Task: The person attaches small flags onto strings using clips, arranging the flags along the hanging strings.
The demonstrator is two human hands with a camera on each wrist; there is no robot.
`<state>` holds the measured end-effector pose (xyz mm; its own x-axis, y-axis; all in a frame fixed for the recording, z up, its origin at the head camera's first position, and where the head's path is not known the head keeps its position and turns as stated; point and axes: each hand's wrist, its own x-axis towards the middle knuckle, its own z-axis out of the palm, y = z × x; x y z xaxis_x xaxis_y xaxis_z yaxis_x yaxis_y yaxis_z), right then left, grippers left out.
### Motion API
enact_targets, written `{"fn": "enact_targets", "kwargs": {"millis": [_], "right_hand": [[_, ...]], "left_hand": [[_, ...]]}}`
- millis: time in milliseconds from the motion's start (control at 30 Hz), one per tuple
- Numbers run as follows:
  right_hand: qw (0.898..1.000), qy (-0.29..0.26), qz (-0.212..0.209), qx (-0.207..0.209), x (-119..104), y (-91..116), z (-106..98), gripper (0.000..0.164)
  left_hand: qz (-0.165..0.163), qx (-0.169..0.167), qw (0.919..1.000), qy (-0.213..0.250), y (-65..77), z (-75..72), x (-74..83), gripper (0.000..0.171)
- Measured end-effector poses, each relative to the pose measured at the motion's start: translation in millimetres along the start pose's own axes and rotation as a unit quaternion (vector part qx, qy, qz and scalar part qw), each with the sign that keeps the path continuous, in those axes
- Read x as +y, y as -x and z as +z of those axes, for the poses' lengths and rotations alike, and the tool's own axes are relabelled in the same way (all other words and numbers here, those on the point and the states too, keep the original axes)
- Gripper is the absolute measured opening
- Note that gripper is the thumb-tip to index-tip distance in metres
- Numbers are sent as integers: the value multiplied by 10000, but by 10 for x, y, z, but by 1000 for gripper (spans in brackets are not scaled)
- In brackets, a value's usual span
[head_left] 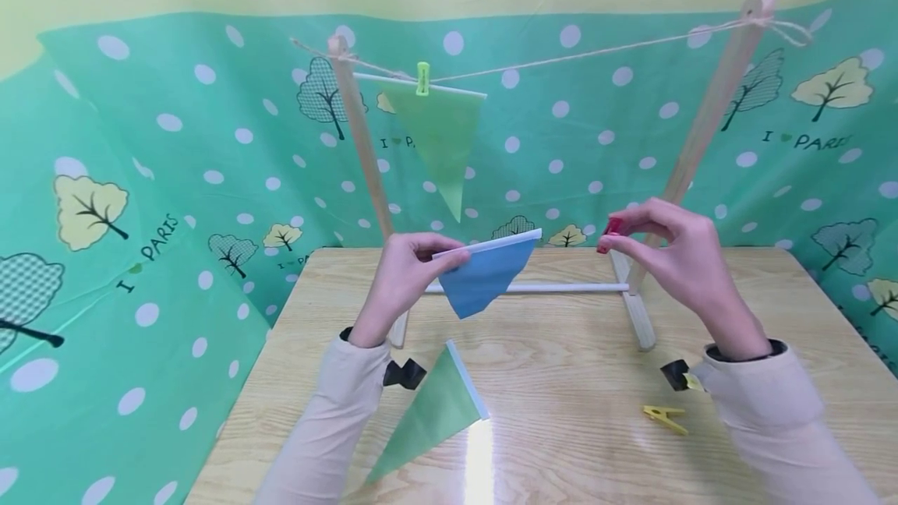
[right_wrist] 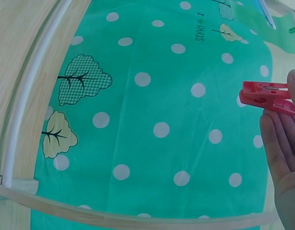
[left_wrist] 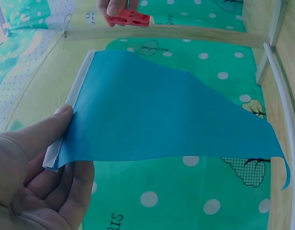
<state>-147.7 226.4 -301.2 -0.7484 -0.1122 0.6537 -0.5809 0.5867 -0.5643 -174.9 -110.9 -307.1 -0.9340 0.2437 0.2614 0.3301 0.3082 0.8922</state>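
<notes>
Green dotted cloth (head_left: 596,193) hangs behind a wood-grain table (head_left: 561,380), along whose far edge stands a wooden frame (head_left: 708,123). A string (head_left: 582,58) runs between its posts, sagging where a green pennant (head_left: 445,131) hangs, pegged near the middle of its top strip. A second green pennant (head_left: 435,411) lies towards the table's near left. The blue pennant (head_left: 484,275) is in the air, just inside the far edge and below the string.

The left hand (head_left: 410,271) pinches the blue pennant's white strip (head_left: 501,241) near its left end, thumb above, fingers beneath — a sensible hold, as it leaves the middle free for a peg. The right hand (head_left: 677,252) pinches a red clothespin (head_left: 607,237) between thumb and fingertips, well apart from the cloth; I cannot tell whether its jaws are spread.

For a neat hang, I would line the strip up with the string, clear of the lime clothespin (head_left: 423,79), and squeeze the red one fully before catching string and strip together — centrally, lest the pennant tilt. A yellow clothespin (head_left: 662,416) lies towards the near right.
</notes>
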Motion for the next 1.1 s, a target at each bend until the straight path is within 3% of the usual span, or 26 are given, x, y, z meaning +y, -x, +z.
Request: {"fn": "enact_targets", "kwargs": {"millis": [667, 1100], "right_hand": [[9993, 28, -329, 172, -107, -187, 27, 18], [9988, -173, -361, 283, -251, -331, 16, 25]], "left_hand": [[138, 135, 9997, 149, -106, 83, 184, 18], [372, 156, 9990, 165, -174, 83, 315, 17]]}}
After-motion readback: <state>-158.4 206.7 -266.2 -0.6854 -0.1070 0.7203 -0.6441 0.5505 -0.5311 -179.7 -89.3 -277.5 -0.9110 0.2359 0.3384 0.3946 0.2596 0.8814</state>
